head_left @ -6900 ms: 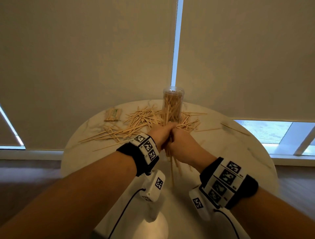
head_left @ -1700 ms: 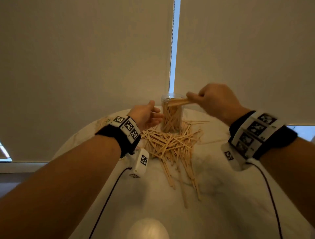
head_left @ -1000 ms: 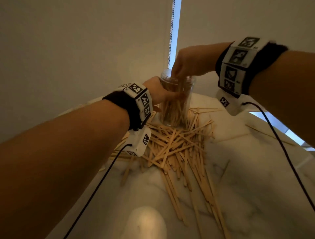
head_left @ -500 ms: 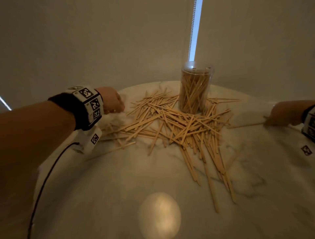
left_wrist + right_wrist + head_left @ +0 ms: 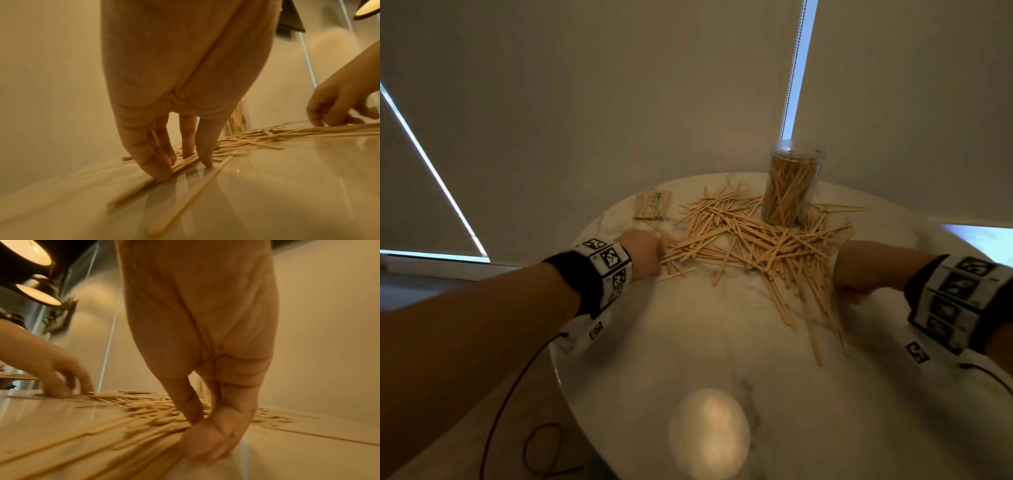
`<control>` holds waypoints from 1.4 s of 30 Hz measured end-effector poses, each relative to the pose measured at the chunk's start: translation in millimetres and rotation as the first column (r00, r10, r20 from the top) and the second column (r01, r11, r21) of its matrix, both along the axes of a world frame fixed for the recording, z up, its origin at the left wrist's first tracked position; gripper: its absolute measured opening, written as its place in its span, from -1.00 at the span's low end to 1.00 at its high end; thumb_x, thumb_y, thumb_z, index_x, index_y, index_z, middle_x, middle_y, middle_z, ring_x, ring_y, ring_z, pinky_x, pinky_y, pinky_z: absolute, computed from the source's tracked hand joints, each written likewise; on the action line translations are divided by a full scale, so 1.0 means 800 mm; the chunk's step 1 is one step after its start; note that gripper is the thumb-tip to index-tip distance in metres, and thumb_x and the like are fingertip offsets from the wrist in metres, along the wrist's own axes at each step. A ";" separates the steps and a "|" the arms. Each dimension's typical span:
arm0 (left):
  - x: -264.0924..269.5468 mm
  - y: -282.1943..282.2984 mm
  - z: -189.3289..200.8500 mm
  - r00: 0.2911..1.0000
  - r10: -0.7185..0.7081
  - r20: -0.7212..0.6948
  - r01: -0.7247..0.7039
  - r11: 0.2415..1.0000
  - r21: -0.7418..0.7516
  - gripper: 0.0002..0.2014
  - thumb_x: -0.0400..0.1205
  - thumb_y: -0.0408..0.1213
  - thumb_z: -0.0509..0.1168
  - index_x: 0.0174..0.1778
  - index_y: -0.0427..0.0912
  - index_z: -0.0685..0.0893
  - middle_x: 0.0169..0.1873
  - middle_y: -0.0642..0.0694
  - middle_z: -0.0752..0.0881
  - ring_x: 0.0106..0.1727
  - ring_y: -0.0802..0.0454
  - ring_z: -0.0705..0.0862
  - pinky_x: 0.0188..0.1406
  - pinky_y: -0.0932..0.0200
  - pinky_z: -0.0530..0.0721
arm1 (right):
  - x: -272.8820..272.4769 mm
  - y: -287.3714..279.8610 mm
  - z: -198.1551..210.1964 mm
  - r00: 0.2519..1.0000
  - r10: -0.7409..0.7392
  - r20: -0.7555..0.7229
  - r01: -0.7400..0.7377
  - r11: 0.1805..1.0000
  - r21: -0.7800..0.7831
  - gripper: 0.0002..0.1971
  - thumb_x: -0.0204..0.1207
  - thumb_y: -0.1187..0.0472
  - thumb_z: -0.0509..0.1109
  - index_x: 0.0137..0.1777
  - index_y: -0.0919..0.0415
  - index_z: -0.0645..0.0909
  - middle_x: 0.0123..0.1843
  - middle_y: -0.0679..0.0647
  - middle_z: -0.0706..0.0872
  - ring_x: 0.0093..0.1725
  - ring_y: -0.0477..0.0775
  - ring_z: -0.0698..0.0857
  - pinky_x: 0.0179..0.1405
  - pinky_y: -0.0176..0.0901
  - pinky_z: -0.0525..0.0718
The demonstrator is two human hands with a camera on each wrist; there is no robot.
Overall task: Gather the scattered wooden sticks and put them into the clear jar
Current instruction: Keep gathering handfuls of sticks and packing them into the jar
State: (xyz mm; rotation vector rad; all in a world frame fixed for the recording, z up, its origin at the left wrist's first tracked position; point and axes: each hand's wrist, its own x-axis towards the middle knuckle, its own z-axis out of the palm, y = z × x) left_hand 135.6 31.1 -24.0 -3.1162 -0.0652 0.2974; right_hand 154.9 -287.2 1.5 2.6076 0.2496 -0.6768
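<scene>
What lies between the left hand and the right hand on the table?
In the head view, the loose wooden sticks fill the stretch between the left hand and right hand; the clear jar stands behind them.

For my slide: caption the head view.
Both hands flank scattered wooden sticks before a stick-filled clear jar.

Jar (image 5: 791, 186) stood at back of tabletop (image 5: 688, 342) w/ sticks (image 5: 750, 240) piled in front & around it. Left hand (image 5: 642, 251) sat at pile's left edge, right hand (image 5: 859, 270) at its right; small packet (image 5: 653, 205) lay back-left.
</scene>
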 end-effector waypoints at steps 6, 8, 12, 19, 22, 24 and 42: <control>-0.012 -0.059 -0.002 0.996 -0.085 -0.006 0.083 0.987 -0.140 -0.65 0.70 -0.21 0.32 0.39 -0.19 0.69 0.29 -0.17 0.71 0.29 -0.15 0.66 0.24 0.10 0.62 | -0.034 0.048 -0.008 0.987 -0.151 0.058 0.091 0.815 0.572 -0.48 0.72 -0.13 0.21 -0.34 0.22 0.61 -0.39 0.08 0.76 -0.46 0.03 0.71 -0.08 -0.07 0.80; -0.011 -0.061 0.001 0.997 -0.083 0.007 0.082 0.967 -0.241 -0.66 0.70 -0.21 0.33 0.41 -0.13 0.69 0.31 -0.10 0.71 0.31 -0.09 0.65 0.30 0.11 0.61 | -0.032 0.053 -0.017 0.975 -0.205 0.082 0.114 0.786 0.608 -0.26 0.58 -0.44 0.12 -0.48 0.22 0.58 -0.63 0.05 0.69 -0.56 0.01 0.72 -0.06 -0.04 0.81; 0.004 -0.053 0.011 0.995 -0.033 0.098 0.064 0.940 -0.335 -0.40 0.55 0.10 0.47 0.46 -0.11 0.62 0.37 -0.10 0.66 0.35 -0.06 0.62 0.35 0.07 0.58 | -0.030 0.054 -0.020 0.982 -0.178 0.058 0.116 0.821 0.559 -0.36 0.49 -0.39 0.35 -0.43 0.23 0.60 -0.56 0.03 0.68 -0.54 0.00 0.74 -0.24 -0.16 0.81; 0.022 -0.073 -0.002 0.979 -0.191 -0.077 0.183 0.978 -0.104 -0.14 0.49 0.27 0.43 0.64 -0.11 0.41 0.51 -0.16 0.54 0.48 -0.17 0.52 0.45 0.01 0.51 | -0.015 0.040 -0.014 0.958 -0.282 -0.045 0.250 0.751 0.611 -0.72 0.49 0.09 0.57 -0.13 0.36 0.74 -0.25 0.21 0.84 -0.30 0.14 0.86 -0.19 -0.02 0.86; 0.023 -0.082 -0.006 0.952 -0.303 0.039 0.305 0.939 -0.157 -0.53 0.57 0.02 0.48 0.40 0.01 0.70 0.24 -0.03 0.74 0.24 -0.04 0.68 0.15 0.17 0.60 | -0.015 0.029 -0.013 0.961 -0.276 0.010 0.218 0.780 0.587 -0.80 0.50 0.27 0.50 -0.34 0.28 0.64 -0.37 0.13 0.78 -0.47 0.01 0.75 -0.53 -0.27 0.74; 0.022 -0.088 -0.006 0.938 -0.336 0.088 0.347 0.920 -0.180 -0.66 0.59 -0.10 0.48 0.30 0.04 0.76 0.17 0.02 0.77 0.17 0.05 0.70 0.06 0.24 0.57 | -0.019 0.020 -0.013 0.951 -0.310 0.015 0.247 0.785 0.568 -0.77 0.51 0.27 0.48 -0.38 0.27 0.62 -0.39 0.12 0.79 -0.51 -0.02 0.73 -0.52 -0.28 0.72; 0.002 -0.116 -0.008 0.913 -0.406 0.036 0.405 0.914 0.019 -0.78 0.66 -0.21 0.38 0.21 -0.12 0.64 0.16 -0.13 0.66 0.08 -0.06 0.61 0.05 0.09 0.59 | -0.073 -0.043 -0.006 0.903 -0.412 -0.120 0.411 0.751 0.517 -0.84 0.49 0.32 0.43 -0.28 0.38 0.70 -0.44 0.21 0.74 -0.40 0.20 0.79 -0.13 0.03 0.85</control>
